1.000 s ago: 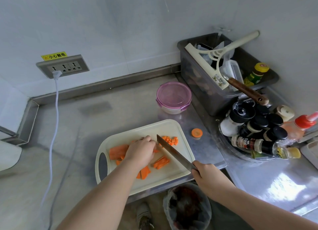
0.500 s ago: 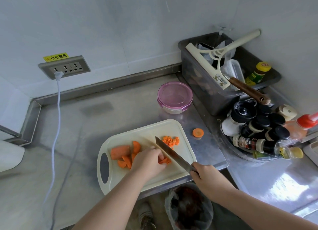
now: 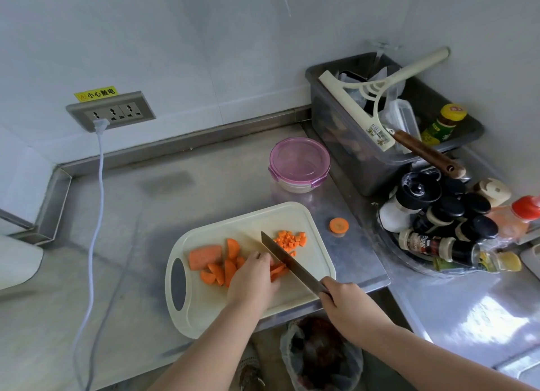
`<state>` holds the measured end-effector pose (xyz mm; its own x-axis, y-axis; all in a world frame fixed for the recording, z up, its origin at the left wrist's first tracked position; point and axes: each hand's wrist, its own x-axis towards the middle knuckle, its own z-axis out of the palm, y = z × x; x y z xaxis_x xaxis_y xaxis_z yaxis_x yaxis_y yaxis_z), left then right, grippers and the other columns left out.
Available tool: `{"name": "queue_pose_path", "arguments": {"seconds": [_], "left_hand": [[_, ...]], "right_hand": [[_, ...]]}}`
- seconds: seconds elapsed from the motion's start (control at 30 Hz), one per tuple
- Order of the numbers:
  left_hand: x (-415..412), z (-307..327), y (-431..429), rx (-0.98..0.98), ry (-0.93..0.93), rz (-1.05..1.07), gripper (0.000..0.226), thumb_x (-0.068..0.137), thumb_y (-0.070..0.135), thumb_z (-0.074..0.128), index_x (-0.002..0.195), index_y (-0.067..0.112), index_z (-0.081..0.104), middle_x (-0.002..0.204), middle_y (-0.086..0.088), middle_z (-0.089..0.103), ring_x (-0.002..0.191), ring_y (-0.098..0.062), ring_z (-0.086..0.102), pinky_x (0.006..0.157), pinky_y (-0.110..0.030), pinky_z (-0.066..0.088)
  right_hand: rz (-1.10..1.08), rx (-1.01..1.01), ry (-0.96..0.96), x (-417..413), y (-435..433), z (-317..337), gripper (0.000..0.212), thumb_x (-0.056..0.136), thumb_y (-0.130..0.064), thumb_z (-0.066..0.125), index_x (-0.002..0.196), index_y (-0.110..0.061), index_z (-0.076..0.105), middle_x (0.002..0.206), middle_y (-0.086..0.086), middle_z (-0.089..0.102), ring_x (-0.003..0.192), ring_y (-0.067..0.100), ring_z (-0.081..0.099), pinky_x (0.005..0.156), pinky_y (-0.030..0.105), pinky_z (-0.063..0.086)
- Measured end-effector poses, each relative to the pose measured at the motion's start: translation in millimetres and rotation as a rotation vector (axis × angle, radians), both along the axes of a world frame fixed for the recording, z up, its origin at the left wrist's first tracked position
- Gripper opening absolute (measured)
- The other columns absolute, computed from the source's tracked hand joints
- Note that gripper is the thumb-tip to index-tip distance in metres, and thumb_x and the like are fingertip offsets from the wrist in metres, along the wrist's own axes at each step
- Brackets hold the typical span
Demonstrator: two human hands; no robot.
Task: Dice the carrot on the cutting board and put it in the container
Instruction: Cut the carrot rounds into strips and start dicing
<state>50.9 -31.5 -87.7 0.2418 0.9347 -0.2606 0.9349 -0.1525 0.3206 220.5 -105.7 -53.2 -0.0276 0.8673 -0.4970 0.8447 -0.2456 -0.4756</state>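
A cream cutting board point(image 3: 204, 311) lies on the steel counter. On it are a large carrot chunk point(image 3: 204, 256), several carrot slices point(image 3: 222, 269) and a small heap of diced carrot point(image 3: 289, 240). My left hand point(image 3: 252, 279) holds down a bundle of carrot strips point(image 3: 277, 270) with curled fingers. My right hand point(image 3: 347, 306) grips the handle of a knife point(image 3: 285, 259), whose blade lies against the strips beside my left fingertips. A round container with a pink lid point(image 3: 299, 162) stands behind the board, lid on.
One carrot round point(image 3: 339, 225) lies on the counter right of the board. A grey bin point(image 3: 344, 133) with a squeegee point(image 3: 377, 98) and a tray of spice bottles point(image 3: 438, 215) crowd the right. A white cord point(image 3: 96, 215) hangs from the wall socket. A bagged waste bin point(image 3: 321, 358) sits below the counter edge.
My left hand slid right and nearer along the board, uncovering the carrot chunk and slices. It now holds the strips by the blade. The knife stayed almost in place.
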Motion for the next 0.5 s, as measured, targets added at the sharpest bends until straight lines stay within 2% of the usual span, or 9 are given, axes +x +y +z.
{"name": "queue_pose_path", "arguments": {"seconds": [0.1, 0.23, 0.37, 0.5], "left_hand": [[0.5, 0.8, 5.8, 0.011, -0.001, 0.026, 0.031, 0.09, 0.031, 0.06, 0.118, 0.02, 0.055, 0.117, 0.004, 0.055, 0.102, -0.013, 0.059, 0.075, -0.025, 0.048], [-1.6, 2.8, 7.2, 0.023, 0.026, 0.021, 0.035, 0.09, 0.039, 0.06, 0.12, 0.022, 0.053, 0.119, 0.006, 0.053, 0.102, -0.014, 0.06, 0.069, -0.025, 0.047], [-7.4, 0.2, 7.3, -0.025, -0.006, 0.036, 0.042, 0.087, 0.033, 0.066, 0.125, 0.021, 0.052, 0.123, 0.002, 0.051, 0.106, -0.016, 0.059, 0.082, -0.028, 0.05], [-7.2, -2.5, 7.6, -0.033, -0.046, 0.041, 0.039, 0.087, 0.028, 0.067, 0.123, 0.02, 0.055, 0.121, 0.001, 0.054, 0.104, -0.015, 0.058, 0.082, -0.025, 0.048]], "right_hand": [[-0.028, 0.003, 0.014, -2.5, 8.3, -4.6, 0.021, 0.103, -0.025, 0.032, 0.084, -0.023, 0.041, 0.068, -0.005, 0.047, 0.057, 0.011, 0.044, 0.054, 0.025, 0.036], [-0.031, 0.004, 0.015, -3.5, 12.8, -7.4, 0.02, 0.102, -0.025, 0.032, 0.085, -0.022, 0.04, 0.069, -0.004, 0.047, 0.058, 0.012, 0.044, 0.052, 0.025, 0.035], [-0.042, 0.0, 0.024, -3.5, 11.3, -9.2, 0.016, 0.102, -0.026, 0.032, 0.091, -0.022, 0.043, 0.072, -0.004, 0.049, 0.06, 0.013, 0.047, 0.054, 0.027, 0.038], [-0.032, 0.016, 0.015, -4.2, 11.6, -9.9, 0.015, 0.102, -0.026, 0.032, 0.093, -0.024, 0.043, 0.073, -0.006, 0.048, 0.061, 0.01, 0.048, 0.054, 0.024, 0.038]]}}
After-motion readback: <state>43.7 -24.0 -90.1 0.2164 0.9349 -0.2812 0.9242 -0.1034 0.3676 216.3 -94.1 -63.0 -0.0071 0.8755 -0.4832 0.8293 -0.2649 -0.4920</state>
